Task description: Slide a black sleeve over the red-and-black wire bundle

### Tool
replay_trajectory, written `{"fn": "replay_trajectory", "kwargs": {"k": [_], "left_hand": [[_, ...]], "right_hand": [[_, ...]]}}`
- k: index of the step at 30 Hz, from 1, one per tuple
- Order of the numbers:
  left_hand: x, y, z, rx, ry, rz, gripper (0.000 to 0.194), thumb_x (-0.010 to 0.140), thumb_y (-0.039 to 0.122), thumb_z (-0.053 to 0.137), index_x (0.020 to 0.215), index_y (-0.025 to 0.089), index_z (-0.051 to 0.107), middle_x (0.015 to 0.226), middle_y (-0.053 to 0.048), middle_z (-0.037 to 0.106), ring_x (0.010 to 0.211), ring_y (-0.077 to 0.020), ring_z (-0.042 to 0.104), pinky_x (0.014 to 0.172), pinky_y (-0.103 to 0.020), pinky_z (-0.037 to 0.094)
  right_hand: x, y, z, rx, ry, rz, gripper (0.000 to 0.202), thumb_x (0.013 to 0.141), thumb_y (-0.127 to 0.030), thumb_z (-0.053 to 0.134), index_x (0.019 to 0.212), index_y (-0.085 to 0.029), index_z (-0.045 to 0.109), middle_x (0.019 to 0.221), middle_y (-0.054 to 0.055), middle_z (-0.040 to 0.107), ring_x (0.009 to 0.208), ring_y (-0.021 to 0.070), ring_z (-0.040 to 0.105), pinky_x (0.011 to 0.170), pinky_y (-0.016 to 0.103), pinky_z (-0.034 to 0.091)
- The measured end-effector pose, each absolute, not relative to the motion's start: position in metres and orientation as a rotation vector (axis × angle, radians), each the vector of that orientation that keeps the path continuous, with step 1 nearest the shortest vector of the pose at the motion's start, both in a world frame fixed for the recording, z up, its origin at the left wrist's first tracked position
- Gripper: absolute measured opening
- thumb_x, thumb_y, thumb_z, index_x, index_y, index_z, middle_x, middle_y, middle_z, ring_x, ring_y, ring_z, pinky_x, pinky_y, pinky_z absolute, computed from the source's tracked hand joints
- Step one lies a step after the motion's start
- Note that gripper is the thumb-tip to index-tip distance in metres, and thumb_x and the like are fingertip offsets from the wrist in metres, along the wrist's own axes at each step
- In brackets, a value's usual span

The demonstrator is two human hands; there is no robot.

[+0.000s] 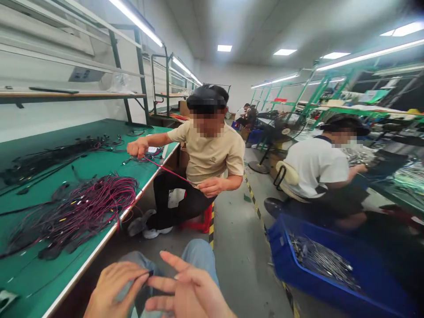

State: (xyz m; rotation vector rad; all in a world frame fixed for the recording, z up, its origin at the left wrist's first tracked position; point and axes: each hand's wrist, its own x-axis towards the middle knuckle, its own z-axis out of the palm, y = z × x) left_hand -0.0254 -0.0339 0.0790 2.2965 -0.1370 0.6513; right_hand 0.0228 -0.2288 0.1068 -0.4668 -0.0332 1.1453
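Observation:
At the bottom of the head view, my left hand (117, 287) pinches a small dark piece (150, 273) between thumb and fingertips, above my knees. Close on its right is my right hand (190, 289), palm up with fingers spread, its fingertips beside the dark piece and nothing held in it. To the left, a large heap of red and black cables (96, 201) lies on the green tabletop (82, 269). Another bundle of black cables (59, 157) is farther back on it.
A seated person (212, 154) opposite stretches a red cable (168, 170) between both hands. At the right stands a blue bin (281, 260) holding metallic cables (324, 260). Behind it another person (314, 163) sits working. A black fan (278, 132) stands beyond.

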Motion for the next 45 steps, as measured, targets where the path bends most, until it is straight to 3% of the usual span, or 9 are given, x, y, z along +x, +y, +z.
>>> {"fn": "replay_trajectory", "kwargs": {"k": [3,7,10,13,16,20,27,41,45], "left_hand": [[-0.017,-0.033,0.093,2.060,0.252,0.415,0.027,0.065,0.047,0.062,0.065,0.021,0.066,0.067,-0.001,0.068,0.063,-0.0162,0.061,0.060,-0.023,0.049],[0.002,-0.039,0.109,1.768,0.441,0.394,0.038,0.060,0.054,0.062,0.063,0.016,0.059,0.052,0.003,0.053,0.050,-0.0102,0.049,0.047,-0.019,0.045],[0.015,-0.054,0.117,1.542,0.434,0.322,0.037,0.059,0.051,0.065,0.066,0.015,0.057,0.052,0.006,0.047,0.048,-0.0082,0.047,0.047,-0.020,0.048],[0.019,-0.072,0.120,1.282,0.433,0.263,0.029,0.062,0.042,0.067,0.067,0.016,0.055,0.051,0.007,0.046,0.045,-0.0066,0.046,0.052,-0.024,0.053],[0.015,-0.082,0.121,1.041,0.456,0.195,0.019,0.070,0.031,0.063,0.070,0.014,0.055,0.055,0.003,0.053,0.049,-0.0085,0.054,0.056,-0.023,0.053],[0.008,-0.075,0.116,0.901,0.585,0.175,0.012,0.080,0.019,0.051,0.077,0.010,0.058,0.068,-0.009,0.066,0.059,-0.0143,0.064,0.057,-0.024,0.055],[0.006,-0.047,0.097,0.711,0.756,0.105,0.015,0.084,0.019,0.046,0.077,0.014,0.058,0.069,-0.006,0.067,0.065,-0.0146,0.066,0.063,-0.026,0.057],[0.083,-0.024,0.082,0.459,0.856,0.054,0.034,0.090,0.025,0.027,0.091,0.013,0.059,0.067,-0.006,0.069,0.070,-0.0171,0.067,0.058,-0.025,0.058],[0.110,-0.023,0.053,0.430,0.914,0.075,0.032,0.089,0.031,0.030,0.096,0.020,0.059,0.084,-0.005,0.069,0.087,-0.0180,0.065,0.076,-0.034,0.055]], "right_hand": [[0.023,-0.240,0.094,-0.495,-0.077,1.164,0.053,0.071,-0.024,0.047,0.123,-0.023,0.037,0.115,0.009,0.059,0.074,0.0163,0.065,0.052,0.021,0.039],[0.007,-0.238,0.065,-0.634,-0.099,1.152,0.032,0.074,-0.028,0.054,0.101,-0.012,0.055,0.092,0.011,0.068,0.060,0.0137,0.063,0.046,0.019,0.039],[-0.011,-0.220,0.047,-0.620,-0.182,1.240,0.046,0.069,-0.041,0.062,0.097,-0.005,0.058,0.088,0.015,0.067,0.068,0.0168,0.064,0.055,0.024,0.044],[-0.017,-0.196,0.035,-0.370,-0.074,1.157,0.075,0.057,-0.059,0.064,0.116,-0.014,0.049,0.113,0.013,0.059,0.092,0.0216,0.060,0.074,0.032,0.045],[0.000,-0.182,0.027,-0.140,0.074,0.988,0.073,0.054,-0.072,0.054,0.105,-0.020,0.055,0.113,0.007,0.060,0.104,0.0214,0.054,0.087,0.038,0.041],[0.037,-0.187,0.019,-0.109,0.231,0.763,0.038,0.066,-0.055,0.058,0.077,-0.018,0.062,0.089,0.002,0.068,0.101,0.0134,0.056,0.097,0.035,0.036],[0.074,-0.218,0.022,-0.203,0.524,0.576,0.018,0.082,-0.019,0.046,0.082,-0.016,0.063,0.078,0.001,0.070,0.085,0.0078,0.063,0.082,0.024,0.047],[0.114,-0.232,0.028,-0.395,0.684,0.588,0.006,0.075,-0.014,0.056,0.075,-0.012,0.061,0.075,0.005,0.070,0.074,0.0108,0.066,0.073,0.022,0.054],[0.132,-0.229,0.019,-0.424,0.728,0.578,0.005,0.071,-0.017,0.063,0.072,-0.013,0.060,0.071,0.004,0.068,0.074,0.0107,0.065,0.078,0.023,0.053]]}}
